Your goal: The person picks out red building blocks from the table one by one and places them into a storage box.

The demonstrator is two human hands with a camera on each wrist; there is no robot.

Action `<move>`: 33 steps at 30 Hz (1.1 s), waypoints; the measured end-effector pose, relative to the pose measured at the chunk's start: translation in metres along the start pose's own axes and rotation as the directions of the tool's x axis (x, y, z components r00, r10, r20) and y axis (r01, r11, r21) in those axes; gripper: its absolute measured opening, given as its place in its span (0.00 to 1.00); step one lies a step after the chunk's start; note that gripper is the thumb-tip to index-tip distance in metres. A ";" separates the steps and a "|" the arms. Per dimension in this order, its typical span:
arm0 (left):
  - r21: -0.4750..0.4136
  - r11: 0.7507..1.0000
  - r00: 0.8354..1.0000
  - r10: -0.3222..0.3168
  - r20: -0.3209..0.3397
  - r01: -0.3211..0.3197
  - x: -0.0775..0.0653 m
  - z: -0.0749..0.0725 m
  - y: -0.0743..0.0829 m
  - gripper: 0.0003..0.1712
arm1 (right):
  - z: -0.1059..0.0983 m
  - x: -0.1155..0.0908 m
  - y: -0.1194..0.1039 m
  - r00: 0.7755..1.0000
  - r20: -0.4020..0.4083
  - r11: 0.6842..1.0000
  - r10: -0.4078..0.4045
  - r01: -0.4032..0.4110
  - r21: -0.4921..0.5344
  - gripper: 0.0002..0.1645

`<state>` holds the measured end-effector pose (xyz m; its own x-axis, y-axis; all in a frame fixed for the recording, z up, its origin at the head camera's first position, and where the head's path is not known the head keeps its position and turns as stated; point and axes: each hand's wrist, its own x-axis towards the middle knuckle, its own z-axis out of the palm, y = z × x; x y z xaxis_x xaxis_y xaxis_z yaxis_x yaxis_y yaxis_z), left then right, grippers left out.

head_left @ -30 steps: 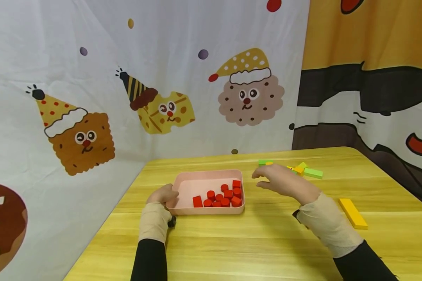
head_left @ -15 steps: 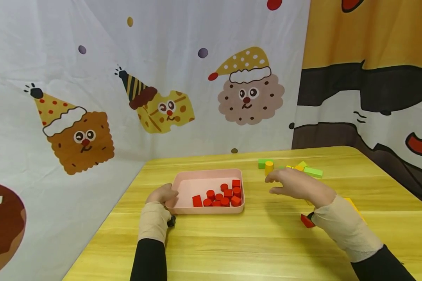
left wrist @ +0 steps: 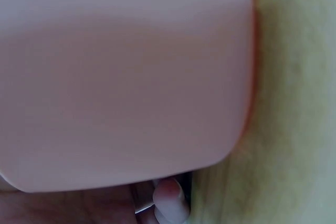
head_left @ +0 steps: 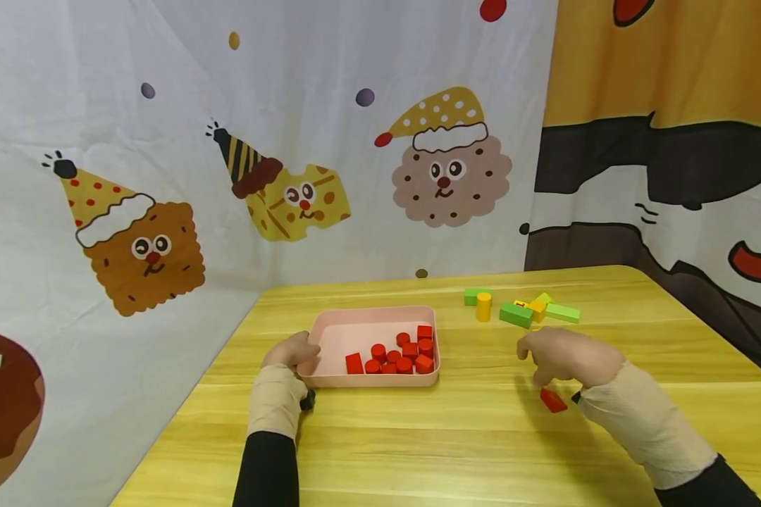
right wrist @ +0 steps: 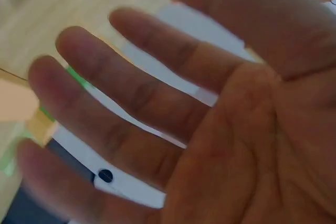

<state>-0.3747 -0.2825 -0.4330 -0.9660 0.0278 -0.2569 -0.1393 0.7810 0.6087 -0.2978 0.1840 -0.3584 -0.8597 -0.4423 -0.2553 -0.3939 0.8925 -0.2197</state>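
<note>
A pink tray (head_left: 373, 381) stands at the left of the table with several red blocks (head_left: 390, 358), round and square, inside its right part. My left hand (head_left: 288, 352) grips the tray's left wall; in the left wrist view its fingers lie against the outside of the tray rim (left wrist: 131, 182). Right of the tray, my right hand (head_left: 571, 355) hovers over the table with nothing held, its fingers (right wrist: 131, 90) spread and gently bent in the right wrist view. Just below its fingertips lies a loose red block (head_left: 553, 401).
Toward the back stand a yellow cylinder (head_left: 484, 307), a dark green block (head_left: 516, 315), a green block (head_left: 478, 296), a light green block (head_left: 563, 313) and small yellow blocks (head_left: 537, 310). A printed curtain (head_left: 368, 260) hangs behind the table (head_left: 418, 451).
My right hand has moved right and toward me, uncovering the yellow cylinder, green blocks and loose red block. The long yellow block is now hidden behind the right arm. My left hand stays on the tray.
</note>
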 end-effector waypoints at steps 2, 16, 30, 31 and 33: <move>-0.004 1.000 1.000 -0.004 0.002 0.004 0.000 0.001 -0.001 0.36 | 0.004 -0.001 0.000 0.998 0.045 0.999 0.049 -0.049 0.009 0.27; -0.036 0.999 1.000 0.001 0.005 -0.001 0.001 0.000 -0.002 0.36 | 0.023 0.006 0.006 0.987 0.106 0.992 0.122 -0.124 0.013 0.23; -0.044 0.999 1.000 -0.001 -0.001 0.000 0.002 0.001 -0.003 0.36 | 0.028 0.014 0.009 1.000 0.000 0.994 0.003 -0.003 -0.106 0.18; -0.050 0.999 1.000 0.004 0.000 -0.004 0.003 0.001 -0.003 0.35 | 0.028 0.015 0.009 1.000 -0.004 0.993 -0.004 0.004 -0.114 0.18; -0.065 0.998 1.000 0.008 0.002 -0.008 0.003 0.001 -0.003 0.35 | 0.028 0.016 0.010 1.000 -0.011 0.992 -0.011 0.010 -0.122 0.17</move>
<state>-0.3771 -0.2842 -0.4363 -0.9666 0.0356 -0.2537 -0.1454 0.7388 0.6580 -0.3066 0.1828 -0.3913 -0.8587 -0.4516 -0.2424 -0.4392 0.8921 -0.1059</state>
